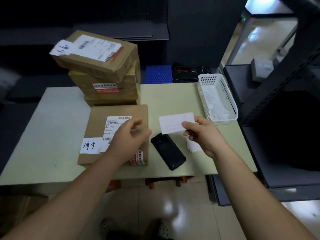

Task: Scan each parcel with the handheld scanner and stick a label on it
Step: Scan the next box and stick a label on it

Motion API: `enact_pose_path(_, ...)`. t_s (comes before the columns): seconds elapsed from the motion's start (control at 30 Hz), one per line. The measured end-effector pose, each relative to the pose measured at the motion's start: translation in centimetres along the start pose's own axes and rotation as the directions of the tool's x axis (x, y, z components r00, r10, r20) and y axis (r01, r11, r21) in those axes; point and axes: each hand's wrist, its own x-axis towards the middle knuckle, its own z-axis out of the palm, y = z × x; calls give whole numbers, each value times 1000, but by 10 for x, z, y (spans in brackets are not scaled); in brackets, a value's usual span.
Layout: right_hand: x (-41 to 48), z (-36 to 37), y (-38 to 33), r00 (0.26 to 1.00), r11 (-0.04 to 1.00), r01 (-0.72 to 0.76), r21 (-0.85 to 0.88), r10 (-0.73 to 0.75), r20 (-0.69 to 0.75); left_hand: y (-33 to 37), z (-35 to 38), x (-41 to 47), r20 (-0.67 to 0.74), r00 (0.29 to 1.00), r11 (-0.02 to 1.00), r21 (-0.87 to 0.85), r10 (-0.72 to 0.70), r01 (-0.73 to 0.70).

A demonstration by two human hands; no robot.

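The right hand [202,134] pinches a white, faintly red-lined label [173,122] in its fingers. The left hand [128,135], fingers loosely spread, hovers over a flat brown parcel [98,122] beside the black scanner [168,151] on the counter [60,118].

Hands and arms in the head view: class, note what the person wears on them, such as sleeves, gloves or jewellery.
Nothing is worn on either. The left hand and right hand have no gloves, and no ring shows. The left forearm and right forearm show no sleeve, watch or bracelet down to the picture's lower edge, and no markings.
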Motion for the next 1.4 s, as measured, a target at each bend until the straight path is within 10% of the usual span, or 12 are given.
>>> enact_pose_path(0.17,-23,66,-35,987,997,76,-1,-75,145,38,-40,-12,-56,991,941,-324,-119,95)
enact_pose_path(0.63,-57,114,-83,969,982,5,188,-51,241,64,-109,-34,-267,964,892,-433,12,-131)
enact_pose_path(0.73,-61,119,-83,980,991,55,119,-77,185,66,-108,-37,-421,877,966,-12,230,-259)
enact_pose_path(0.87,-65,123,-80,983,991,125,38,-129,128,68,-101,-36,-257,623,656,485,739,-578)
enact_pose_path(1.23,-89,114,-92,945,978,160,135,-191,265,88,-85,-50,-117,821,829,66,559,-556)
enact_pose_path(1.4,-92,106,-97,923,958,283,37,-282,261,99,-84,-52,-137,798,809,67,587,-584)
